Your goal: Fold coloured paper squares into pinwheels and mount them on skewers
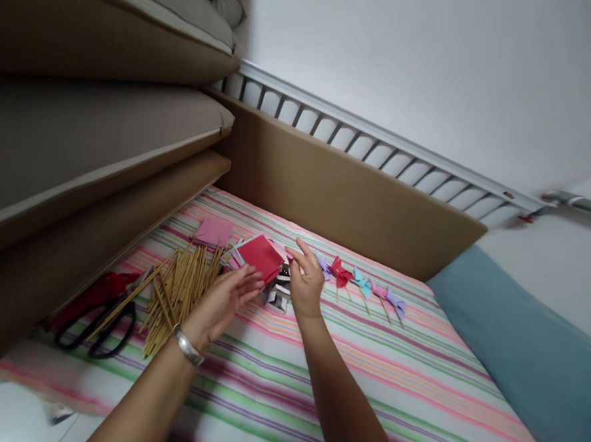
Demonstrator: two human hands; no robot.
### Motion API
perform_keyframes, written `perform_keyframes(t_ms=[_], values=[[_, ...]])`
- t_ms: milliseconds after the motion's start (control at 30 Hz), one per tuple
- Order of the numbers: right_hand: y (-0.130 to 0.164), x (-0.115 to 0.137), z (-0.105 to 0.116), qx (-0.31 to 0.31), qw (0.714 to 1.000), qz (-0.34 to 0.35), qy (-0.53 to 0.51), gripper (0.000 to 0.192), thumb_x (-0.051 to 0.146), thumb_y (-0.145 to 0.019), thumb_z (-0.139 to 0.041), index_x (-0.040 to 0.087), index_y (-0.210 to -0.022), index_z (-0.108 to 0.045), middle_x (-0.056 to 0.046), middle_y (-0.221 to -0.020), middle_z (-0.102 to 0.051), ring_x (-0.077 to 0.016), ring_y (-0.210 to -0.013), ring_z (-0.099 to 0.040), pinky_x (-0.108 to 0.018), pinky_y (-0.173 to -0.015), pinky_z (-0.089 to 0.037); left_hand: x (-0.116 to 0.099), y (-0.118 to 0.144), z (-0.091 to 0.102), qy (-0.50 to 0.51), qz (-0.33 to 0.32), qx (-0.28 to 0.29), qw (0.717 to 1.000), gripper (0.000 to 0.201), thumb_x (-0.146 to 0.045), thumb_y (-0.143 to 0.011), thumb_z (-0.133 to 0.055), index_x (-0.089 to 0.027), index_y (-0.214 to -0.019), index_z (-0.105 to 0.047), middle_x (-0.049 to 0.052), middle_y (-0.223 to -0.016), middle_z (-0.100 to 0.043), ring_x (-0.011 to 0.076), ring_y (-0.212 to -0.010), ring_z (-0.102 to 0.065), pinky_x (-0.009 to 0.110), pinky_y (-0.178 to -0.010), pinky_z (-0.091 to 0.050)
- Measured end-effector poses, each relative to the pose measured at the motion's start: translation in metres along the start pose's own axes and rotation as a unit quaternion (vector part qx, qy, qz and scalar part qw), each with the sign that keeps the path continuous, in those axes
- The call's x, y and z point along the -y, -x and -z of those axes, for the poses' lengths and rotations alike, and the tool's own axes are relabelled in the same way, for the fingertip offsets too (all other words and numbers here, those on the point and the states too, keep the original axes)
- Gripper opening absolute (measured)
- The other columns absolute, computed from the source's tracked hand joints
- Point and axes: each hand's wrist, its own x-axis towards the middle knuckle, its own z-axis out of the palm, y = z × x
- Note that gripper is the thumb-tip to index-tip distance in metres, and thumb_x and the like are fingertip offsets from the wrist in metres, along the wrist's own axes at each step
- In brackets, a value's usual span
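My left hand (pixel 223 301), with a silver bracelet on the wrist, reaches palm-up under a red paper square (pixel 260 256) and its fingertips touch the sheet's near edge. My right hand (pixel 306 280) is at the sheet's right edge, fingers raised and apart; whether it pinches the paper I cannot tell. The red square lies atop a stack of coloured paper squares (pixel 238 252). A small black and white box (pixel 279 293) sits between my hands. Left of my left hand lies a pile of wooden sticks (pixel 178 290).
A row of small paper pinwheels (pixel 364 284) lies right of my right hand on the striped sheet (pixel 390 380). A pink paper square (pixel 213 231) lies farther back. Black-handled scissors (pixel 99 326) and red paper (pixel 98 292) rest at the left, beside stacked brown cushions (pixel 80 141). A blue pillow (pixel 527 362) is at the right.
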Motion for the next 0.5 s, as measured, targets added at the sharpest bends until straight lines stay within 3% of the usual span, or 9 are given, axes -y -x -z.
perform_keyframes(t_ms=[100, 167, 300, 400, 500], values=[[0.029, 0.018, 0.020, 0.010, 0.997, 0.068, 0.030, 0.034, 0.010, -0.084, -0.045, 0.027, -0.103, -0.068, -0.006, -0.130, -0.054, -0.0216, -0.125, -0.044, -0.046, -0.103, -0.037, 0.007, -0.001, -0.008, 0.060, 0.060, 0.042, 0.995, 0.033, -0.040, -0.080, -0.059, -0.009, -0.088, -0.067, 0.015, -0.093, -0.070, 0.0231, -0.088, -0.066, 0.036, -0.084, -0.050], [0.050, 0.025, 0.028, 0.033, 0.995, 0.084, 0.039, 0.036, 0.008, -0.083, -0.047, 0.029, -0.104, -0.068, -0.004, -0.134, -0.050, -0.0233, -0.129, -0.039, -0.048, -0.102, -0.037, 0.012, -0.003, -0.012, 0.082, 0.058, 0.047, 0.994, 0.030, -0.037, -0.081, -0.058, -0.011, -0.094, -0.066, 0.013, -0.093, -0.071, 0.0217, -0.085, -0.067, 0.035, -0.081, -0.052], [0.076, 0.024, 0.032, 0.069, 0.995, 0.068, 0.017, 0.036, 0.008, -0.083, -0.049, 0.032, -0.102, -0.069, -0.001, -0.138, -0.046, -0.0244, -0.132, -0.034, -0.048, -0.102, -0.036, 0.025, -0.008, -0.014, 0.051, 0.036, -0.053, 0.997, 0.022, -0.011, -0.075, -0.062, -0.010, -0.097, -0.065, 0.010, -0.091, -0.071, 0.0161, -0.076, -0.067, 0.025, -0.070, -0.055], [0.078, 0.019, 0.033, 0.080, 0.995, -0.019, -0.052, 0.033, 0.011, -0.084, -0.048, 0.031, -0.098, -0.070, -0.002, -0.138, -0.047, -0.0240, -0.132, -0.035, -0.048, -0.105, -0.033, 0.029, -0.013, -0.015, 0.036, 0.026, -0.125, 0.991, 0.019, -0.005, -0.075, -0.060, -0.007, -0.092, -0.066, 0.011, -0.088, -0.072, 0.0153, -0.071, -0.067, 0.024, -0.065, -0.056], [0.073, 0.016, 0.035, 0.044, 0.966, -0.189, -0.170, 0.025, 0.018, -0.084, -0.051, 0.026, -0.098, -0.069, -0.006, -0.133, -0.052, -0.0235, -0.125, -0.045, -0.046, -0.104, -0.035, 0.029, -0.016, -0.017, 0.042, 0.009, -0.130, 0.991, 0.017, -0.005, -0.076, -0.059, -0.006, -0.091, -0.066, 0.011, -0.088, -0.072, 0.0153, -0.072, -0.067, 0.024, -0.065, -0.056]])
